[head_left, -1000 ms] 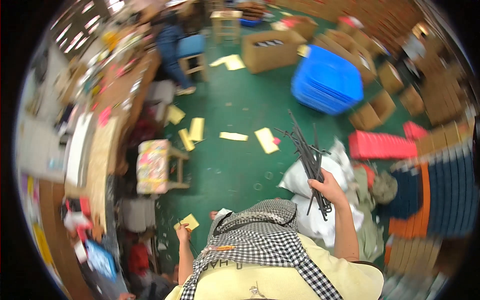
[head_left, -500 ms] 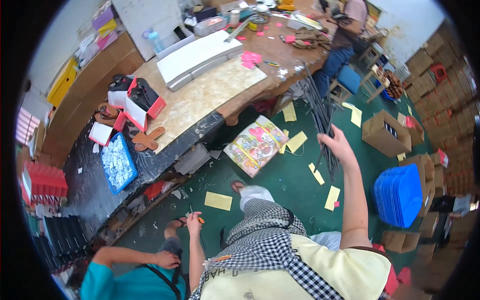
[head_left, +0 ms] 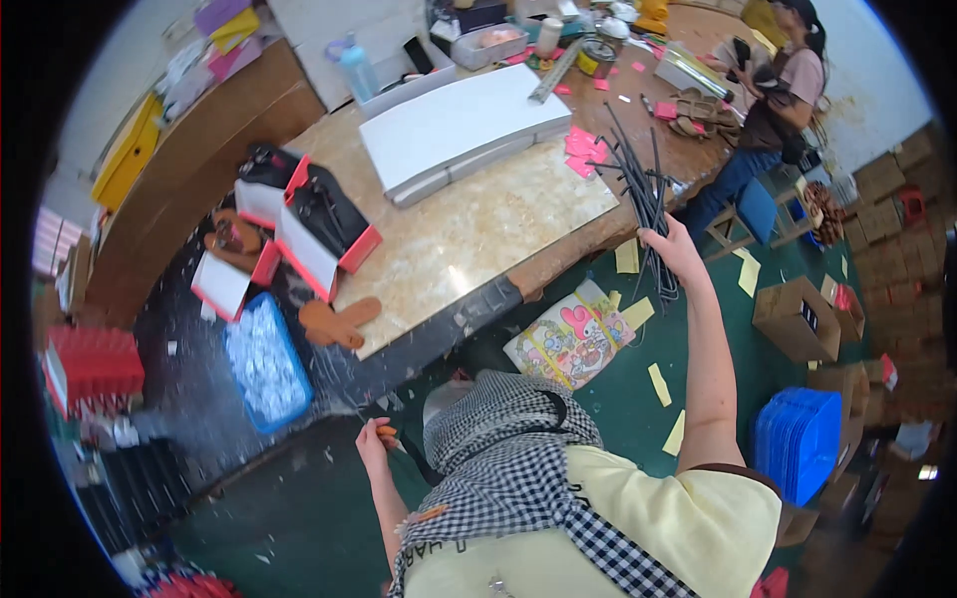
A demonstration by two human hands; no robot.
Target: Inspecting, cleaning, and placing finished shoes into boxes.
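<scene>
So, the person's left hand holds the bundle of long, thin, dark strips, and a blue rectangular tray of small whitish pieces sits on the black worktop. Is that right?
Not the hand: the head view shows the person's right hand holding the bundle of long, thin, dark strips. The blue rectangular tray does sit on the black worktop.

Right hand (head_left: 675, 249) gripping dark strips (head_left: 649, 195), left hand (head_left: 373, 450) holding orange-handled tool (head_left: 386, 431)
</scene>
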